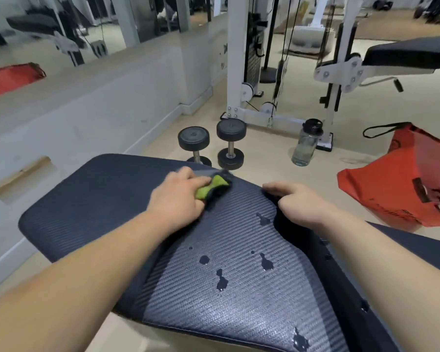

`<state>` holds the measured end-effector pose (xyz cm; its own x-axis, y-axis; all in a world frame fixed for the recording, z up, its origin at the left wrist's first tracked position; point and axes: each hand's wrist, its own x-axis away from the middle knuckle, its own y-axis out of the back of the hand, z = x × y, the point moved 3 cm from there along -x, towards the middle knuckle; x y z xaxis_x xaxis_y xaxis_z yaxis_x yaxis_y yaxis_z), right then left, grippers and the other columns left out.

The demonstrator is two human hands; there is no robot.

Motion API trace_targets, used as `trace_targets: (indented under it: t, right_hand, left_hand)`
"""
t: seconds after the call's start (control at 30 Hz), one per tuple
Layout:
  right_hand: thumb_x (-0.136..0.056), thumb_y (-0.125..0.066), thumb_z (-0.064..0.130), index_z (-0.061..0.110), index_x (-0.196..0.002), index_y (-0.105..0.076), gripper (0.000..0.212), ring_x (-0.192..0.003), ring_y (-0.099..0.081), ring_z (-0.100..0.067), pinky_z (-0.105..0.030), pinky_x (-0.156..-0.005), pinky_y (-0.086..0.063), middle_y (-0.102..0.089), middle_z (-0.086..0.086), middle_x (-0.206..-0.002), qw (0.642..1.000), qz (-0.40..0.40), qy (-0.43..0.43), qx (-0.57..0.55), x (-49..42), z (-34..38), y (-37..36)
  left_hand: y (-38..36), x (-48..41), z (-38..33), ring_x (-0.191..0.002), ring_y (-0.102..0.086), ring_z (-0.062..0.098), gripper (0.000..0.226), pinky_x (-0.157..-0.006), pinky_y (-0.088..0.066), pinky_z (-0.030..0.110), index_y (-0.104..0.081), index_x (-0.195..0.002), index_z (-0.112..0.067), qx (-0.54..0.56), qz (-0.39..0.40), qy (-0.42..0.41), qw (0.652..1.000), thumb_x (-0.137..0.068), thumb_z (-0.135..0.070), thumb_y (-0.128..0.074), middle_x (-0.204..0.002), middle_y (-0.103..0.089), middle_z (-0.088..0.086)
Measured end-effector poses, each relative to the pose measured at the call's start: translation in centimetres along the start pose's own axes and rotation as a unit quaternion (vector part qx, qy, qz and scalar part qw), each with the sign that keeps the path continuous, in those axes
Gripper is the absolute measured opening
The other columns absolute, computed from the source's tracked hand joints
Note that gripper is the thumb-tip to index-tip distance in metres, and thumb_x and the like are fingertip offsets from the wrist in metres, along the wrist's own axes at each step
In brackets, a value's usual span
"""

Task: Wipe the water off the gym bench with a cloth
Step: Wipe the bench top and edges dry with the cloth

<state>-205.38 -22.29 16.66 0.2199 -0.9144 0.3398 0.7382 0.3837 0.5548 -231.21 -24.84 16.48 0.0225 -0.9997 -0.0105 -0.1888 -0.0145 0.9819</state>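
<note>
Green and black cloth (214, 186) lies bunched at the far end of the dark padded desk (92, 199), clenched in the fingers of the left hand (178, 199). Water drops (221, 282) dot the nearer surface. The right hand (300, 201) curls its fingers over the desk's side edge.

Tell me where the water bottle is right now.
In the head view, the water bottle stands on the floor, right of the dumbbells, left of the red bag.

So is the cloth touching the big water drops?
Apart. The head view shows bare bench between the cloth and the drops.
</note>
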Motion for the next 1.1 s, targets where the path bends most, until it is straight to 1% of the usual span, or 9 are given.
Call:
trace_targets:
  t: [0.07,0.13,0.27,0.33,0.47,0.53,0.7,0.9,1.1]
  right_hand:
    - [-0.081,-0.034,-0.013,0.017,-0.132,-0.065,0.067,-0.128,-0.056,-0.015,-0.026,-0.112,-0.037,-0.065,0.006,-0.123,1.0,-0.025,-0.007,-0.008,0.0,-0.3,0.5]
    - [-0.08,-0.039,-0.01,0.015,-0.127,-0.068,0.06,-0.125,-0.06,-0.019,-0.035,-0.115,-0.04,-0.07,0.0,-0.123,0.998,-0.055,-0.002,0.011,-0.3,-0.5,0.9]
    - [-0.079,-0.047,0.006,0.023,-0.113,-0.073,0.047,-0.113,-0.065,-0.025,-0.043,-0.105,-0.05,-0.074,-0.003,-0.114,0.992,-0.065,0.027,0.101,-0.7,0.0,0.7]
    - [-0.079,-0.046,0.008,0.023,-0.113,-0.072,0.045,-0.112,-0.065,-0.028,-0.043,-0.102,-0.052,-0.073,-0.003,-0.113,0.989,-0.069,0.032,0.129,-0.7,0.1,0.2]
    - [-0.082,-0.046,0.014,0.027,-0.112,-0.071,0.04,-0.108,-0.064,-0.029,-0.043,-0.096,-0.055,-0.073,-0.002,-0.114,0.98,-0.081,0.038,0.175,-0.7,-0.1,-0.4]
    - [-0.085,-0.046,0.017,0.028,-0.111,-0.071,0.037,-0.11,-0.064,-0.029,-0.044,-0.096,-0.054,-0.072,-0.001,-0.118,0.978,-0.084,0.043,0.187,-0.9,-0.2,-0.5]
    - [-0.09,-0.048,0.02,0.025,-0.115,-0.073,0.036,-0.123,-0.056,-0.028,-0.043,-0.103,-0.049,-0.064,0.002,-0.13,0.966,-0.105,0.064,0.228,-1.2,-0.6,-0.7]
    - [-0.095,-0.053,0.024,0.022,-0.12,-0.071,0.032,-0.125,-0.057,-0.028,-0.043,-0.108,-0.046,-0.063,0.001,-0.133,0.968,-0.079,0.077,0.225,-1.0,-1.2,-0.2]
    - [-0.093,-0.049,0.011,0.011,-0.113,-0.073,0.031,-0.116,-0.06,-0.033,-0.047,-0.104,-0.049,-0.065,-0.01,-0.127,0.968,-0.073,0.07,0.228,-0.6,-1.9,0.1]
  left_hand:
    - [0.3,-0.2,1.0,-0.118,-0.05,0.031,0.033,-0.082,-0.049,0.041,-0.06,-0.121,-0.033,0.009,-0.032,0.115,0.993,-0.089,-0.037,-0.052,-0.121,-0.05,0.002]
    - [-0.1,0.5,-0.9,-0.115,-0.052,0.033,0.028,-0.079,-0.046,0.04,-0.061,-0.112,-0.027,-0.003,-0.021,0.129,0.991,-0.09,-0.041,-0.05,-0.119,-0.05,0.005]
    - [-0.8,4.1,-4.4,-0.116,-0.053,0.026,0.044,-0.091,-0.053,0.042,-0.053,-0.129,-0.034,0.003,0.043,-0.074,0.996,-0.087,-0.045,-0.048,-0.122,-0.047,-0.001]
    - [0.0,3.3,-2.5,-0.119,-0.052,0.021,0.06,-0.094,-0.053,0.043,-0.042,-0.145,-0.044,-0.006,0.074,-0.11,0.991,-0.085,-0.041,-0.049,-0.127,-0.046,-0.005]
    - [0.8,0.5,1.8,-0.118,-0.053,0.032,0.055,-0.089,-0.053,0.044,-0.048,-0.143,-0.039,-0.032,0.0,0.071,0.997,-0.088,-0.031,-0.051,-0.123,-0.048,0.004]
    - [0.2,1.1,0.9,-0.115,-0.053,0.034,0.046,-0.084,-0.052,0.043,-0.053,-0.135,-0.03,-0.034,-0.008,0.099,0.994,-0.089,-0.03,-0.052,-0.123,-0.049,0.006]
    - [0.1,5.8,0.6,-0.109,-0.056,0.023,0.044,-0.08,-0.052,0.036,-0.052,-0.128,-0.039,-0.003,0.045,-0.076,0.996,-0.086,-0.029,-0.053,-0.115,-0.05,-0.006]
    - [1.1,6.3,4.1,-0.116,-0.055,0.036,0.067,-0.088,-0.053,0.045,-0.035,-0.151,-0.033,-0.015,-0.012,0.114,0.993,-0.088,-0.027,-0.055,-0.133,-0.052,0.007]
    - [0.6,11.4,-1.7,-0.113,-0.059,0.034,0.085,-0.085,-0.053,0.044,0.0,-0.158,-0.044,-0.048,0.04,-0.053,0.997,-0.092,-0.034,-0.052,-0.133,-0.05,0.006]
